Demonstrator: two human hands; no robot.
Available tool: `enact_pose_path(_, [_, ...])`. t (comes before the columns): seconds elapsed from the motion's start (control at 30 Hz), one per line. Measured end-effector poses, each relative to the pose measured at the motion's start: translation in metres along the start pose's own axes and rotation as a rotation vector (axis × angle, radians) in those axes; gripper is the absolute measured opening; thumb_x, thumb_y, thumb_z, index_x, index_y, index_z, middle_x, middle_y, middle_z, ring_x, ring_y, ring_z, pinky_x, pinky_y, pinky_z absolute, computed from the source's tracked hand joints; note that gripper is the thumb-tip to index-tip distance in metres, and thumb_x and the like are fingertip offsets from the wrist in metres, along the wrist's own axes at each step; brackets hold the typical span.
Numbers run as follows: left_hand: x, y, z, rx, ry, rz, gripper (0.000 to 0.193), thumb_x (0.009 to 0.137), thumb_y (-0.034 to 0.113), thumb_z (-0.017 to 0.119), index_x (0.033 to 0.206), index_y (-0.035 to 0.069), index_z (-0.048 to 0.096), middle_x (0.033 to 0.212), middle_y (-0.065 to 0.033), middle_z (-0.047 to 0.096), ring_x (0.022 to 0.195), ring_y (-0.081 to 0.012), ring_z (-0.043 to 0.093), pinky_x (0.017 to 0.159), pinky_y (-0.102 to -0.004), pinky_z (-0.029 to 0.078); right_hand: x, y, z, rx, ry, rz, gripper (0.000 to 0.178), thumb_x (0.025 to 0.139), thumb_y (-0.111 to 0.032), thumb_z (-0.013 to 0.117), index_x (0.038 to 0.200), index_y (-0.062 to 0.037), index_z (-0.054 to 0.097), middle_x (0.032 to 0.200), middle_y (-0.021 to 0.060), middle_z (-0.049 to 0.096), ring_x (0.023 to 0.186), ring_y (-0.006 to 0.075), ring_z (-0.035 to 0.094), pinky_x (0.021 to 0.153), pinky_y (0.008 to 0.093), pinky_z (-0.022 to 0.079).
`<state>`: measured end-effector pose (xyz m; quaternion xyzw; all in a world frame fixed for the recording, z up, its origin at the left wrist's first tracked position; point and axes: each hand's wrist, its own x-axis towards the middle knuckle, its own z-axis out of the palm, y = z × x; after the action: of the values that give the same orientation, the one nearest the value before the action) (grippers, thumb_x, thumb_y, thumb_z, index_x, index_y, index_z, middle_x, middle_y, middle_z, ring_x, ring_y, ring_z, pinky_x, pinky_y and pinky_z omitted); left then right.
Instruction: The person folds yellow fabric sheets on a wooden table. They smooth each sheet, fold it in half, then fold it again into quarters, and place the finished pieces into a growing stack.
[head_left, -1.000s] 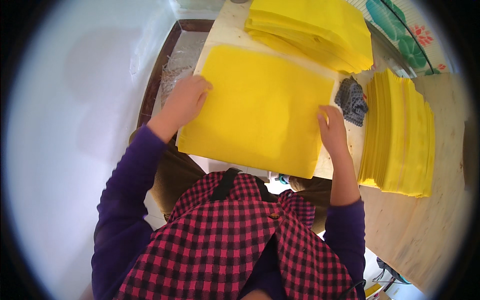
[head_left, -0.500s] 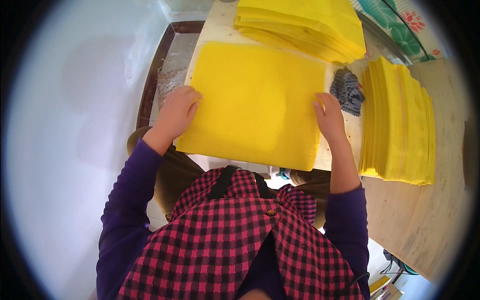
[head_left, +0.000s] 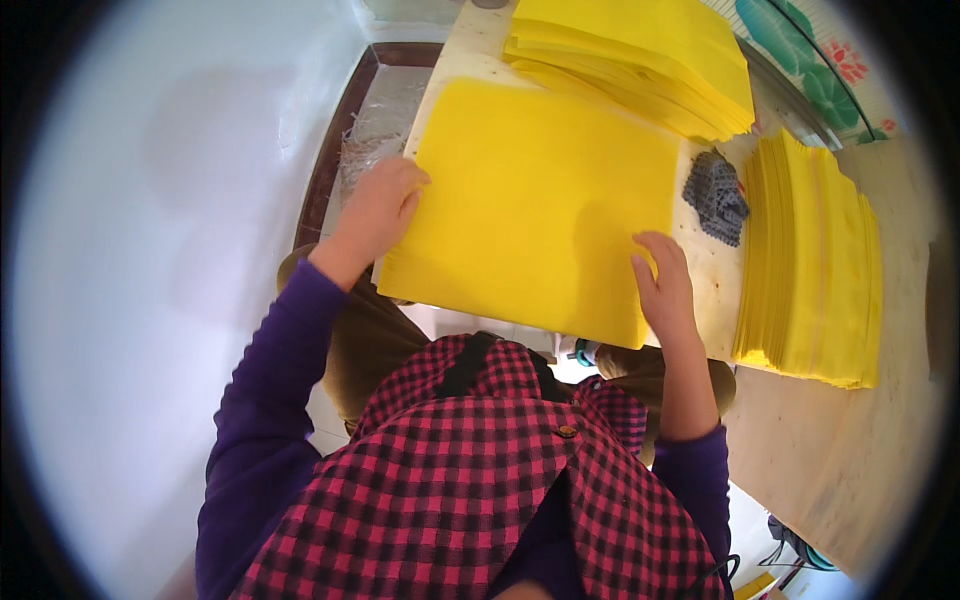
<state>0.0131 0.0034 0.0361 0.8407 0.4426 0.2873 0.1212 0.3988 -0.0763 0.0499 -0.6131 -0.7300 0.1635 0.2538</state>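
Note:
A square yellow sheet of fabric-like material lies flat on the pale wooden table, its near edge reaching the table's front. My left hand rests at the left edge of the sheet, fingers loosely bent and thumb apart, with no visible grip on it. Over the sheet's right side, nearer its front corner, is my right hand. Its fingers and thumb are spread with nothing between them, and it casts a shadow on the yellow surface. Whether its fingertips touch the sheet I cannot tell.
A thick pile of folded yellow pieces lies behind the sheet. Another yellow stack stands at the right. Between them sits a crumpled grey knitted cloth. A white wall rises on the left.
My right hand has moved nearer to me along the sheet's right side, its fingers opening more. My left hand stays at the left edge. The whole view has shifted slightly.

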Motion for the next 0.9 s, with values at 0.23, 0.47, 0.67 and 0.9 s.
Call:
enact_pose_path(0.23, [-0.011, -0.002, 0.006, 0.009, -0.064, -0.069, 0.013, 0.078, 0.003, 0.056, 0.091, 0.003, 0.061, 0.098, -0.0136, 0.060, 0.096, -0.0342, 0.056, 0.083, -0.0426, 0.044, -0.015, -0.007, 0.019, -0.058, -0.042, 0.095, 0.027, 0.087, -0.010, 0.058, 0.113, -0.0022, 0.058, 0.122, 0.0168, 0.055, 0.118, 0.0335, 0.048, 0.101, 0.0388, 0.038])
enact_pose_path(0.47, [-0.017, -0.006, -0.008, -0.039, -0.039, -0.034, 0.016, 0.079, 0.004, 0.056, 0.094, 0.003, 0.062, 0.101, -0.0123, 0.061, 0.096, -0.0341, 0.056, 0.083, -0.0425, 0.044, -0.027, -0.008, 0.004, 0.028, -0.028, 0.102, 0.031, 0.087, -0.013, 0.060, 0.115, -0.0011, 0.057, 0.123, 0.0190, 0.055, 0.118, 0.0352, 0.048, 0.102, 0.0405, 0.038])
enact_pose_path(0.67, [-0.025, -0.004, -0.004, 0.001, -0.053, -0.087, 0.017, 0.082, 0.002, 0.054, 0.097, 0.003, 0.061, 0.103, -0.0137, 0.061, 0.099, -0.0343, 0.056, 0.086, -0.0411, 0.044, -0.030, -0.003, 0.013, 0.053, 0.046, 0.072, 0.032, 0.087, -0.012, 0.060, 0.118, -0.0013, 0.056, 0.123, 0.0184, 0.056, 0.117, 0.0344, 0.050, 0.101, 0.0396, 0.039])
enact_pose_path(0.9, [-0.040, 0.006, -0.009, -0.044, 0.009, -0.014, 0.026, 0.081, 0.005, 0.056, 0.107, 0.003, 0.061, 0.114, -0.0154, 0.060, 0.107, -0.0350, 0.054, 0.096, -0.0424, 0.041, -0.055, 0.021, -0.016, 0.179, 0.209, 0.258, 0.033, 0.090, -0.012, 0.059, 0.121, -0.0015, 0.056, 0.123, 0.0153, 0.057, 0.118, 0.0291, 0.052, 0.101, 0.0357, 0.038])
